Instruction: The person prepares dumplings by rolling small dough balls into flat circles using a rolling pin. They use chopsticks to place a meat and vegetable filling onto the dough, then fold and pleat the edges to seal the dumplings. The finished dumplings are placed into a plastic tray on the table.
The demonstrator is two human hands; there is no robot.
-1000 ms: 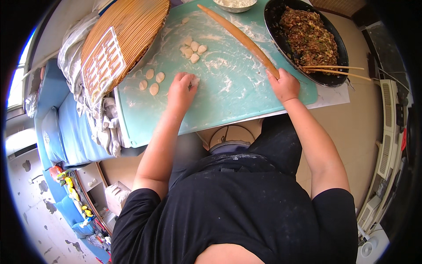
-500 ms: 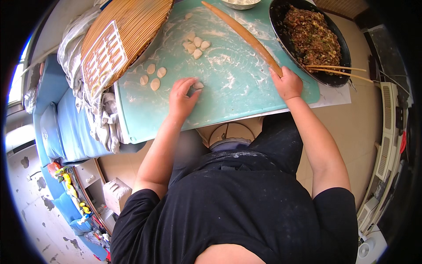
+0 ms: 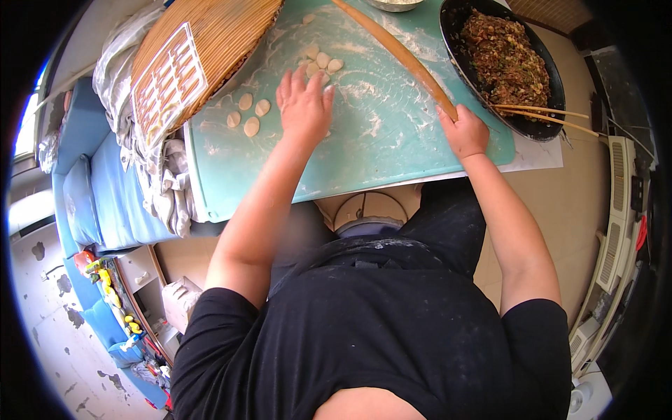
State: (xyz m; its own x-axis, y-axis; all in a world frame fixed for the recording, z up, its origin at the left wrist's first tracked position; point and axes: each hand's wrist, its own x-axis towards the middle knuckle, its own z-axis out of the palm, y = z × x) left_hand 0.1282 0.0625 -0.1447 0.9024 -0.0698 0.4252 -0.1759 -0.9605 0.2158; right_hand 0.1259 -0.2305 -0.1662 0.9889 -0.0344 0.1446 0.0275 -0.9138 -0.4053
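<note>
My left hand (image 3: 306, 105) is stretched forward over a teal mat (image 3: 392, 159) dusted with flour, fingers apart. Its fingertips reach a cluster of small pale dough pieces (image 3: 323, 59), hiding some of them. Left of this hand lie several flattened dough rounds (image 3: 251, 126). A small pale edge, perhaps of another dough piece, shows beside the wrist; most of it is hidden. My right hand (image 3: 467, 133) is closed around the near end of a long tapered wooden rolling pin (image 3: 399, 52), which slants away to the far left across the mat.
A black pan (image 3: 558, 87) of chopped filling (image 3: 507, 59) stands at the right, with wooden chopsticks (image 3: 546, 112) across its rim. A round reed tray (image 3: 224, 28) bearing a white slotted frame (image 3: 170, 78) is at the far left, near crumpled cloth (image 3: 170, 171). A metal bowl (image 3: 394, 5) sits at the back.
My left hand has moved forward from a dough piece near the mat's front to the cluster, its fingers spreading. My right hand still grips the rolling pin. The whole view has shifted slightly.
</note>
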